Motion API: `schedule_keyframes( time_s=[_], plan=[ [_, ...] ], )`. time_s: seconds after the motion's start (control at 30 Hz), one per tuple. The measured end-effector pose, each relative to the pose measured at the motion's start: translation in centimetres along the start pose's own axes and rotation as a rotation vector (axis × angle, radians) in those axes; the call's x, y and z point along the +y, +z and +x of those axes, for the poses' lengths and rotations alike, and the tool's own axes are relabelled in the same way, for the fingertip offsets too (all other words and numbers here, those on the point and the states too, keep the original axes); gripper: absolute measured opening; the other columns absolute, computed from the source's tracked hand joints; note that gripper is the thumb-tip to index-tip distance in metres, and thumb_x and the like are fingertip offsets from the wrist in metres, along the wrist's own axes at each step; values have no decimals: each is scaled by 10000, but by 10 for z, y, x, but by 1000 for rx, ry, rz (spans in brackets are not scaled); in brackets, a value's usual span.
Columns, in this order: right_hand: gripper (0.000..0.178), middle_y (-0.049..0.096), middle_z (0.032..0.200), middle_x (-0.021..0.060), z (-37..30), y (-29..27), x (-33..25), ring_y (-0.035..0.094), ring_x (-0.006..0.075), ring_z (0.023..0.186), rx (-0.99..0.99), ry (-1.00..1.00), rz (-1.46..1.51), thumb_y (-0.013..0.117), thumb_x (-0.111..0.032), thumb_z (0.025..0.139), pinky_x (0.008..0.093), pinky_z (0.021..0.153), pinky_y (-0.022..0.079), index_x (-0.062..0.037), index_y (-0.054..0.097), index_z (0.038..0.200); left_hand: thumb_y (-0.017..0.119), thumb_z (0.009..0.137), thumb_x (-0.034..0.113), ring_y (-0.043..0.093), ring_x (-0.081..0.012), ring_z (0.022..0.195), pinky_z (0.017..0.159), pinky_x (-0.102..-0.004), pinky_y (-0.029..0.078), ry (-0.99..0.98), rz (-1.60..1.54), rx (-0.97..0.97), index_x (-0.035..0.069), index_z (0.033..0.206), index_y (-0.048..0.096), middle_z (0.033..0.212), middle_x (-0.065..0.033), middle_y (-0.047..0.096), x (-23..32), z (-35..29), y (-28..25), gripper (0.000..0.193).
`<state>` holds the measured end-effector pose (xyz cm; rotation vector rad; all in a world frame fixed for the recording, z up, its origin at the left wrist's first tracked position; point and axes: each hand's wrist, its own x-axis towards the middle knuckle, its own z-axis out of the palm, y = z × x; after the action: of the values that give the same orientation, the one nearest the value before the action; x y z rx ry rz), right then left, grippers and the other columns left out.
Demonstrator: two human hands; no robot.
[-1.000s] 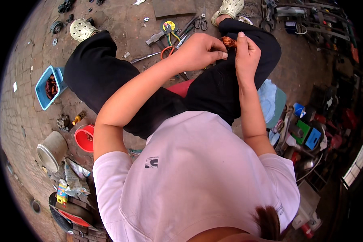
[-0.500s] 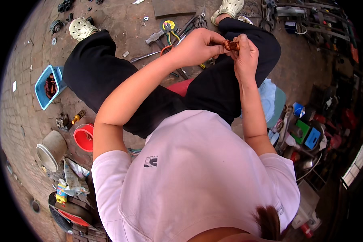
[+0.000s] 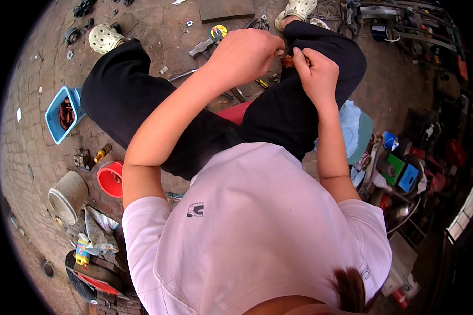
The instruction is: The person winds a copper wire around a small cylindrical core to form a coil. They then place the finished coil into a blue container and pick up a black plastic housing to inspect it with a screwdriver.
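Observation:
A small bundle of copper wire (image 3: 287, 61) sticks out from the curled fingers of my right hand (image 3: 319, 73), above my right thigh. Just left of it, my left hand (image 3: 249, 52) is closed with its back turned up and its fingertips bent down near the bundle. Whatever those fingertips pinch, if anything, is hidden behind the hand. A narrow gap separates the two hands. On the ground beyond my left hand lie a hammer (image 3: 200, 48) and a yellow round disc (image 3: 218, 31).
Scissors (image 3: 260, 22) and a flat board (image 3: 226, 9) lie ahead. To the left stand a blue basket (image 3: 55, 132) holding reddish-brown coils, a red bucket (image 3: 106, 181) and a pale bucket (image 3: 71, 191). Tools and metal parts crowd the right side, near a blue cloth (image 3: 350, 131).
My hands have drawn slightly apart. The left hand has shifted left and rolled over so its back shows; the right hand has turned and lowered a little, keeping the copper wire.

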<state>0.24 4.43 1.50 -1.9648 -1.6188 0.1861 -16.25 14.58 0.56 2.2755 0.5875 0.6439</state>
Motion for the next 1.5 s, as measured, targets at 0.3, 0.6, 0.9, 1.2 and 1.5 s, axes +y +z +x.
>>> schedule_keyframes(
  time_s=[0.3,0.6,0.9,1.2,1.5],
  plan=[
    [320,411,616,-82,-2,3,-9,296,27,571,169,444,1025,557,-189,945,221,491,252,6,507,696,588,885,89,527,-94,599,576,-259,440,-284,-783,-243,-3,892,656,662,-37,576,7,-2,24,115],
    [344,483,543,97,2,0,-9,441,285,459,81,16,-116,613,-214,851,341,447,355,-33,479,592,608,756,50,623,-266,703,569,-365,480,169,104,60,49,880,636,721,-77,617,12,-8,17,127],
    [302,466,539,93,2,-13,-14,502,151,474,-261,-168,442,559,-160,907,292,457,368,20,543,665,626,781,80,637,-201,657,603,-312,484,-111,-392,-157,33,840,697,699,-80,662,-8,3,8,103],
    [344,420,572,-19,3,-9,-15,357,36,568,12,91,595,534,-206,948,241,483,308,34,528,701,649,829,97,607,-117,711,686,-263,485,-291,-765,-484,11,999,649,806,-52,669,-5,1,9,191],
    [316,464,570,-7,3,-5,-19,385,47,561,129,218,589,545,-195,940,259,489,334,43,557,731,712,795,59,591,-109,981,844,-261,486,-69,-895,-58,22,1240,534,1135,-75,607,4,0,13,480]
  ],
)
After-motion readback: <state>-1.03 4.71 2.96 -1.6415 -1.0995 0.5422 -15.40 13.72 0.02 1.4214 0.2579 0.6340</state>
